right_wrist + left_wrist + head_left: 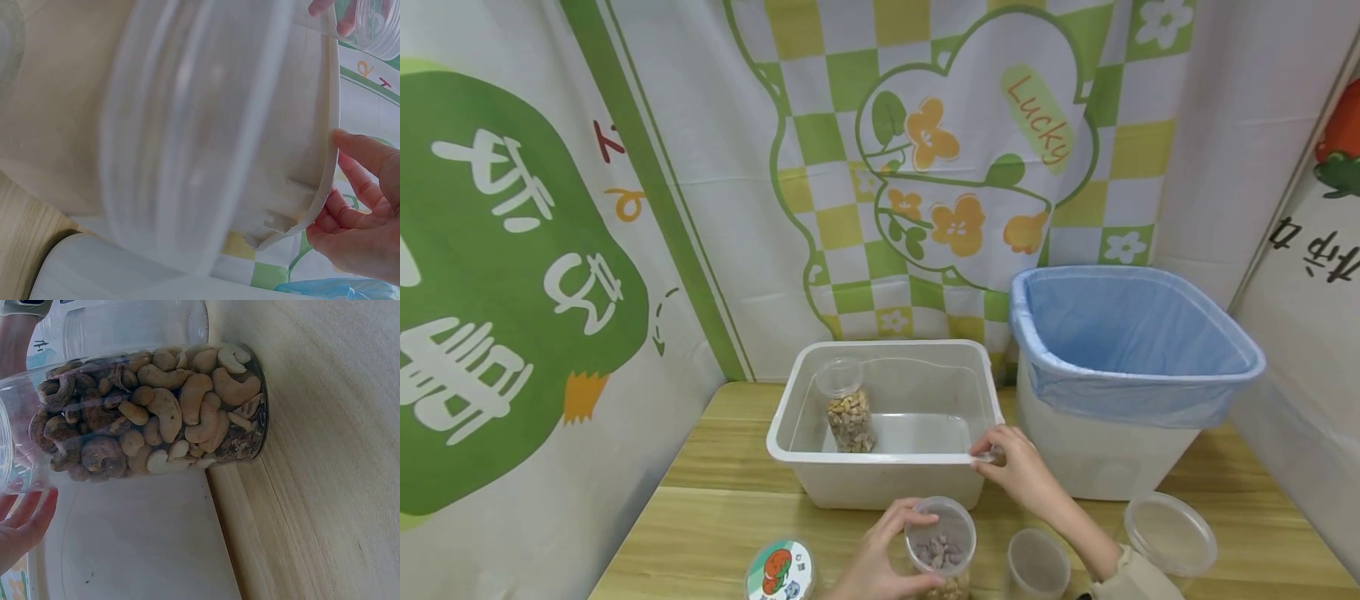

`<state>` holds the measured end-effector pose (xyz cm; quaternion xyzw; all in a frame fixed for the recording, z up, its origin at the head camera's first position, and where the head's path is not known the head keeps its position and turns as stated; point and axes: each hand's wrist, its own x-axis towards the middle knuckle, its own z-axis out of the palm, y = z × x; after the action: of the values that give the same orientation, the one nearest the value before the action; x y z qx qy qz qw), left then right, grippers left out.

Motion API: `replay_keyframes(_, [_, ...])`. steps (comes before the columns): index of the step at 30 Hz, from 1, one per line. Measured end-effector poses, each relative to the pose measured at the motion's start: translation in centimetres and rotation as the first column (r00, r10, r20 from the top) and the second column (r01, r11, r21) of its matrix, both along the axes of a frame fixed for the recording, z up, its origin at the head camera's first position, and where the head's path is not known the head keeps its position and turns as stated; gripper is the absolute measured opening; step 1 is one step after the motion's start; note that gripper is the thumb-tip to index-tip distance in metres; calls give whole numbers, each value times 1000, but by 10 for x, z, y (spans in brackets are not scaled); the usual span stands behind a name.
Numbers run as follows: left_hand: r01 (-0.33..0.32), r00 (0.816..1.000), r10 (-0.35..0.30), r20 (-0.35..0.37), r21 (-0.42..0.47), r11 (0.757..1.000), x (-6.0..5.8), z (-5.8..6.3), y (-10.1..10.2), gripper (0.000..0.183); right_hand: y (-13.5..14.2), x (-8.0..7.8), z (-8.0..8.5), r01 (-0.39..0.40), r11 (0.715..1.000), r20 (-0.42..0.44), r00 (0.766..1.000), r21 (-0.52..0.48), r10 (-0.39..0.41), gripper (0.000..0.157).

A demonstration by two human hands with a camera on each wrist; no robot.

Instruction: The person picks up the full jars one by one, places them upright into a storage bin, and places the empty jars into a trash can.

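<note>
On my feed, a nut jar (852,422) stands in the white bin (880,458), toward its left end, whose walls probably guard against tipping; the left hand (880,560) grips a cashew jar (942,548) near its top, seemingly steadying it on the tabletop (692,517); the right hand (1018,471) pinches the bin's near-right rim, perhaps bracing it.

On the tabletop (700,500), the tub (887,483) has a nut jar (850,421) inside, leftward. Behind the tub hangs a curtain (925,167); right, a lined bin (1082,442); before, left to right, a lid (782,571), second jar (943,550), container (1037,567).
</note>
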<state>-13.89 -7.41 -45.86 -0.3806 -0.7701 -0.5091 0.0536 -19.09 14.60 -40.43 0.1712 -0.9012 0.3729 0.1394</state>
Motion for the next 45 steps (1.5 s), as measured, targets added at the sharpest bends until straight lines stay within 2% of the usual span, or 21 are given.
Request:
replay_keyframes(6, [-24, 998, 27, -55, 49, 998, 0, -2, 5, 57, 0, 1, 0, -3, 1000, 0, 1000, -5, 3, 14])
replay_keyframes(13, [-42, 978, 59, -200, 88, 995, -2, -3, 10, 53, 1, 0, -1, -6, 1000, -11, 1000, -7, 6, 15])
replay_keyframes(18, [-74, 973, 91, -214, 85, 994, -4, -3, 10, 53, 0, 0, 0, -11, 1000, -16, 1000, -11, 11, 15])
replay_keyframes(24, [-71, 955, 100, -278, 115, 991, -9, -2, 7, 53, 0, -1, -2, -14, 1000, -25, 1000, -10, 14, 16])
replay_keyframes(29, [-105, 956, 133, -262, 118, 987, -8, 12, 3, 51, 0, -1, -3, -13, 1000, -39, 999, -18, 13, 17])
replay_keyframes(35, [-153, 950, 184, -251, 139, 978, -9, 37, -4, 52, 1, 0, -3, -10, 1000, -23, 1000, -22, 9, 16])
replay_keyframes(43, [-169, 929, 214, -301, 170, 971, -22, 72, -15, 47, 0, -1, -5, -16, 1000, -25, 1000, -27, 15, 17])
replay_keyframes(45, [-170, 929, 216, -300, 171, 970, -25, 82, -16, 47, 0, -1, -5, -16, 999, -32, 999, -28, 16, 17])
